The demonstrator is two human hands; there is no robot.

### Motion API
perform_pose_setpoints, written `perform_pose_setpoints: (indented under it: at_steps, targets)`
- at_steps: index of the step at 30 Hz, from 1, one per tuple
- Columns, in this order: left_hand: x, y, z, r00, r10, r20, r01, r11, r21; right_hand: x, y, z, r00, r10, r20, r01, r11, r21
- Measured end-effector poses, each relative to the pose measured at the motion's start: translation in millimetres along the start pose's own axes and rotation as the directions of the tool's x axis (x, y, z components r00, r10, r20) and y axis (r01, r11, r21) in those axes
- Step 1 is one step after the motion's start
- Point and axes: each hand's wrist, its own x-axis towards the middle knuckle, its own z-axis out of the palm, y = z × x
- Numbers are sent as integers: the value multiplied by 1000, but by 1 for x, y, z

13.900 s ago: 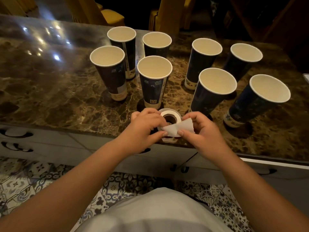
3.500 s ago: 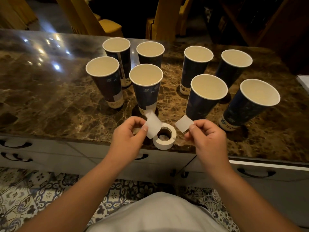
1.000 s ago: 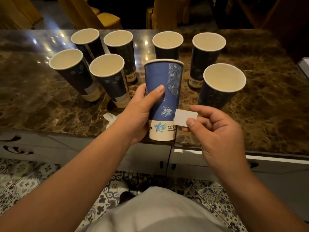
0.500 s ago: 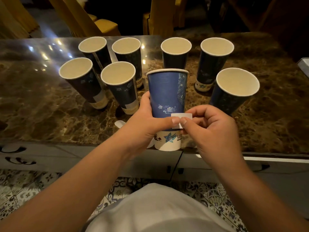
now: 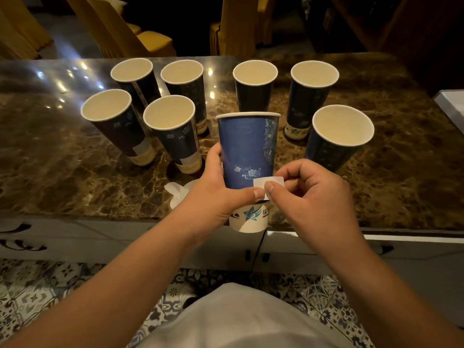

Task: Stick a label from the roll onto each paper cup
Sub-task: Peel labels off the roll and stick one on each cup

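Observation:
My left hand (image 5: 216,197) grips a tall blue paper cup (image 5: 247,146) upright above the table's near edge. A white square label (image 5: 270,183) lies against the cup's lower side, pinched by my right hand (image 5: 311,197), with both thumbs touching its lower edge. Behind my left hand, the white label roll (image 5: 177,197) rests on the marble, mostly hidden. Several dark blue cups stand behind; the two nearest on the left, one at the far left (image 5: 118,126) and one beside it (image 5: 173,133), carry pale labels low on their sides.
The brown marble table (image 5: 62,172) has cups in two groups: left cluster, and right ones including a near-right cup (image 5: 336,138). A white object (image 5: 452,106) sits at the right edge. Yellow chairs (image 5: 140,38) stand beyond. Drawers and tiled floor lie below.
The label has come against the cup's lower side and both thumbs now press on it. A second ago my right hand held it just off the cup.

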Motion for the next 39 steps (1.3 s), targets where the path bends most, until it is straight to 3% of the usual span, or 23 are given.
perform_pose_setpoints:
  at_steps: [8,14,20,27,30,34,39]
  targets:
    - [-7,0,12,999,31,-27,-32,999,-43,-2,-5,-14,987,-156,-30,146,965,-217]
    - [-8,-2,15,1000,27,4,-26,994,-107,3,2,-20,996,39,83,-47,994,101]
    - [-2,-3,13,1000,20,2,-20,994,-109,6,5,-19,989,63,135,-84,984,156]
    - [6,-1,-1,993,4,115,16,985,-171,15,10,-13,973,120,195,-169,951,258]
    - [10,7,-6,992,22,121,-18,999,-35,19,10,-8,977,134,165,-171,956,237]
    - [27,18,-11,991,136,17,-131,902,412,30,15,2,980,156,122,-178,964,196]
    - [58,9,-18,990,135,-42,-89,825,558,44,26,22,978,163,130,-175,980,94]
